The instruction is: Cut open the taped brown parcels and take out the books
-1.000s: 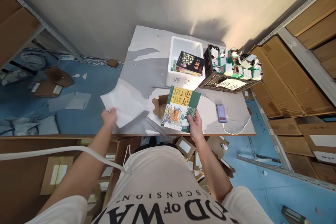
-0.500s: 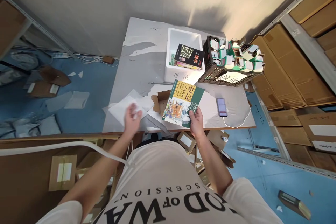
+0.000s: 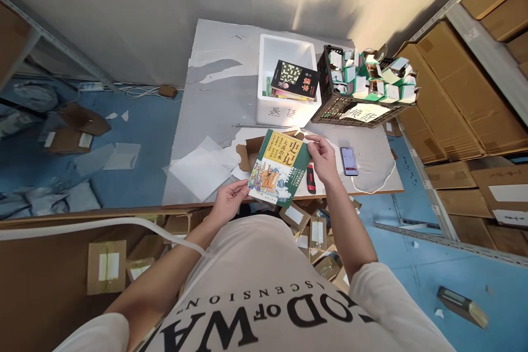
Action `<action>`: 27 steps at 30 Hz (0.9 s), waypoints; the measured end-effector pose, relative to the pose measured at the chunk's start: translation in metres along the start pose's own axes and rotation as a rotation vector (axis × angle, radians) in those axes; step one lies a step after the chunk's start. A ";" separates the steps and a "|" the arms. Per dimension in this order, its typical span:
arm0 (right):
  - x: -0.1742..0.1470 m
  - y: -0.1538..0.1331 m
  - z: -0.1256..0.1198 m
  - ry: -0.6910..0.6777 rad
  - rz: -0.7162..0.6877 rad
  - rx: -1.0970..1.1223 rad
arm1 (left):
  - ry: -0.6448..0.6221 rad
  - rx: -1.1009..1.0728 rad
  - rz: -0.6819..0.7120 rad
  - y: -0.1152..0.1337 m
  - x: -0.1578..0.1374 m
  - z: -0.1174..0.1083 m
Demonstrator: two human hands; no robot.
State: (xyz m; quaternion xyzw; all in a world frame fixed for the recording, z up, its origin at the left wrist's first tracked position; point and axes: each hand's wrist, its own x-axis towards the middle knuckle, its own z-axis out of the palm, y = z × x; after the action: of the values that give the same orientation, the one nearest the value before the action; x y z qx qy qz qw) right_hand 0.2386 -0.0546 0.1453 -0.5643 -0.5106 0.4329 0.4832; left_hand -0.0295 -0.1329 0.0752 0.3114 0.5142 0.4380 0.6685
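A green book (image 3: 278, 170) with a yellow title panel and drawn figures is held up above the table's front edge, cover toward me. My right hand (image 3: 324, 157) grips its upper right corner, thumb on the cover. At the lower left corner, my left hand (image 3: 231, 201) pinches the book between thumb and fingers. Behind the book lies an opened cardboard package (image 3: 244, 157), mostly hidden. A red and black cutter (image 3: 311, 179) rests to the book's right. White sheets of paper (image 3: 202, 168) are spread on the table left of the book.
A white foam box (image 3: 284, 113) with books stands at the back of the table (image 3: 223, 99). Beside it is a black crate (image 3: 330, 102) of green-and-white packets. A phone (image 3: 348, 161) on a white cable lies right. Cartons (image 3: 107, 267) sit below the table edge.
My left hand has left the white paper and taken the book's lower left corner. My right hand has shifted up to the upper right corner. The cutter is now uncovered.
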 end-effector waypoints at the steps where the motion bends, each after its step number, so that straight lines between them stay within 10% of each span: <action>1: 0.003 -0.003 -0.005 -0.061 0.000 -0.004 | -0.005 -0.030 -0.017 0.000 -0.001 0.000; 13: 0.034 -0.057 -0.015 -0.539 -0.451 -0.251 | -0.423 -0.304 -0.339 0.020 -0.003 0.014; 18: 0.043 -0.071 -0.004 -0.688 -0.268 -0.204 | -0.509 -0.177 -0.404 0.022 -0.002 0.023; 27: 0.055 -0.062 0.005 -0.532 -0.021 -0.257 | -0.207 -0.192 -0.102 0.016 -0.008 0.019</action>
State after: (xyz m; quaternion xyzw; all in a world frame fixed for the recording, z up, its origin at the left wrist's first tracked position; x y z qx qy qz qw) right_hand 0.2292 0.0017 0.2063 -0.4821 -0.6759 0.4923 0.2615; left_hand -0.0160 -0.1325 0.0980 0.2630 0.4134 0.4161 0.7661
